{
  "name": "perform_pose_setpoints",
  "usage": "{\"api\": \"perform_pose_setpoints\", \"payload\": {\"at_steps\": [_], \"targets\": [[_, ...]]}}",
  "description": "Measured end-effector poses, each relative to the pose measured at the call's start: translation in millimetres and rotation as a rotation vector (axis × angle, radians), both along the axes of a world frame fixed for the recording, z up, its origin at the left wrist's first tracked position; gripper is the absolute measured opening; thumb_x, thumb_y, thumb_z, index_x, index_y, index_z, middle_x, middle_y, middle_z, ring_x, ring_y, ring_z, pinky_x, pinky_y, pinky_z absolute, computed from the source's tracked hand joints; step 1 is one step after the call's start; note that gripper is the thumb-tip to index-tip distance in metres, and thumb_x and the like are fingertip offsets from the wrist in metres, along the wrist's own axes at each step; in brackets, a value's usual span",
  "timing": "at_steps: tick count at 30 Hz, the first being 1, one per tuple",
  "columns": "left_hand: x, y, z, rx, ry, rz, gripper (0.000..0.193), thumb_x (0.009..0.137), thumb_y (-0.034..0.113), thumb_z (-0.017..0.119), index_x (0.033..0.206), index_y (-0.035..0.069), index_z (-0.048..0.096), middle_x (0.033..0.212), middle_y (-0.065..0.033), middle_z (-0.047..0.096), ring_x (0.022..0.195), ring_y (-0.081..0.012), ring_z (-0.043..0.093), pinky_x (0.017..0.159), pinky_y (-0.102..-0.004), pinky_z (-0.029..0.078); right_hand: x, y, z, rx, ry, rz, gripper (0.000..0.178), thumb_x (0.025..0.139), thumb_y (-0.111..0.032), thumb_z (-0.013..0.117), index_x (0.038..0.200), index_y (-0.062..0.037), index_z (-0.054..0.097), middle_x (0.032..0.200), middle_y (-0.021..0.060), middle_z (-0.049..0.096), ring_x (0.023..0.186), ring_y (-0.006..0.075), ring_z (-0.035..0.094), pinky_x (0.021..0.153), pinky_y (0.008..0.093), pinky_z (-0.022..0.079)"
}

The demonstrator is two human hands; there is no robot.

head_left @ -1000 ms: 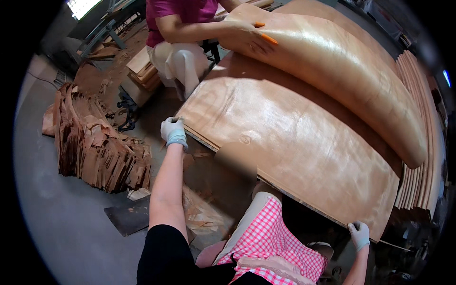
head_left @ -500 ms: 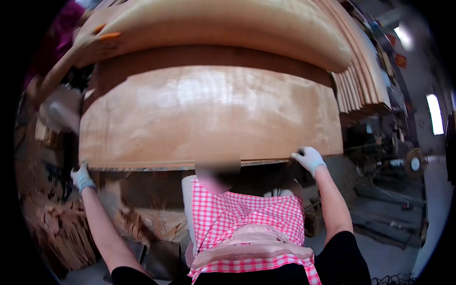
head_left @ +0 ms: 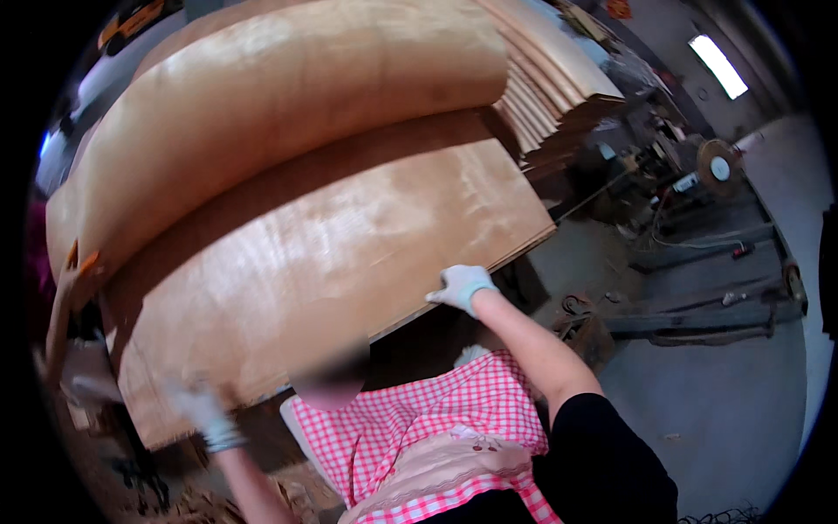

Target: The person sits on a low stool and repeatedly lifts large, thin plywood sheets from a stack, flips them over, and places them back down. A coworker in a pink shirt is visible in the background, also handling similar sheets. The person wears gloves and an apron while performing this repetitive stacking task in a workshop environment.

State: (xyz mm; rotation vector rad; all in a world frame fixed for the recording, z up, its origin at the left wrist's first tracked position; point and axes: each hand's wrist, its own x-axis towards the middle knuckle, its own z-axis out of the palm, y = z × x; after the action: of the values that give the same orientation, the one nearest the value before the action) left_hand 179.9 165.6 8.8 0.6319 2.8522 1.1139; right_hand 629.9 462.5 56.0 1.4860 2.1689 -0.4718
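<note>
A broad, thin wood veneer sheet (head_left: 349, 231) lies on a stack in front of me, pale brown and glossy in places. My right hand (head_left: 463, 288), in a white glove, is at its near edge right of middle, fingers curled on the edge. My left hand (head_left: 201, 412), also gloved, is over the near left part of the sheet; motion smears its fingers. Beyond, a large sheet (head_left: 314, 96) is bent over into a long curl that shades the flat one. Another person's hand (head_left: 80, 278), with orange fingertips, touches the curl's left end.
More layered sheets (head_left: 559, 79) with wavy edges are stacked at the far right. A dark metal frame (head_left: 698, 323) and a round disc (head_left: 717, 166) stand right of me. Wood scraps (head_left: 196, 515) lie on the floor at lower left. A checked pink apron (head_left: 419, 402) covers my lap.
My view has turned to the right, so the stack appears tilted. My left hand has left the near left corner and moved onto the sheet. The right hand remains at the near edge.
</note>
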Motion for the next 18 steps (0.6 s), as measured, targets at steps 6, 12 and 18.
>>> {"api": "perform_pose_setpoints", "payload": {"at_steps": [6,12,18], "targets": [[275.1,175.5,20.1,-0.337,0.177,-0.889,0.090,0.080,0.038,0.066,0.148,0.000,0.023,0.152,-0.0270,0.023,0.142,-0.0411,0.018,0.117,-0.0521,0.010,3.8,2.5,-0.9,-0.051,0.023,-0.017,0.056,0.078,-0.059,0.061,0.099,-0.0082,0.072,0.103,0.0146,0.069,0.098,0.0309,0.066,0.082,0.0439,0.051],[280.0,190.2,-0.1,-0.386,0.139,-0.872,0.095,0.077,0.044,0.067,0.148,-0.002,0.024,0.153,-0.0251,0.023,0.144,-0.0385,0.017,0.118,-0.0472,0.009,74.0,46.2,-9.4,-0.121,0.309,-0.012,0.039,0.083,-0.039,0.058,0.106,-0.0102,0.071,0.109,0.0141,0.068,0.101,0.0314,0.065,0.090,0.0419,0.050],[275.0,186.1,-2.1,-0.428,0.177,-0.876,0.093,0.076,0.041,0.069,0.148,0.000,0.026,0.154,-0.0241,0.022,0.144,-0.0391,0.016,0.118,-0.0488,0.009,248.3,148.7,7.1,0.070,0.065,-0.071,0.035,0.086,-0.036,0.056,0.111,-0.0161,0.070,0.114,0.0117,0.067,0.110,0.0285,0.061,0.103,0.0387,0.041]]}}
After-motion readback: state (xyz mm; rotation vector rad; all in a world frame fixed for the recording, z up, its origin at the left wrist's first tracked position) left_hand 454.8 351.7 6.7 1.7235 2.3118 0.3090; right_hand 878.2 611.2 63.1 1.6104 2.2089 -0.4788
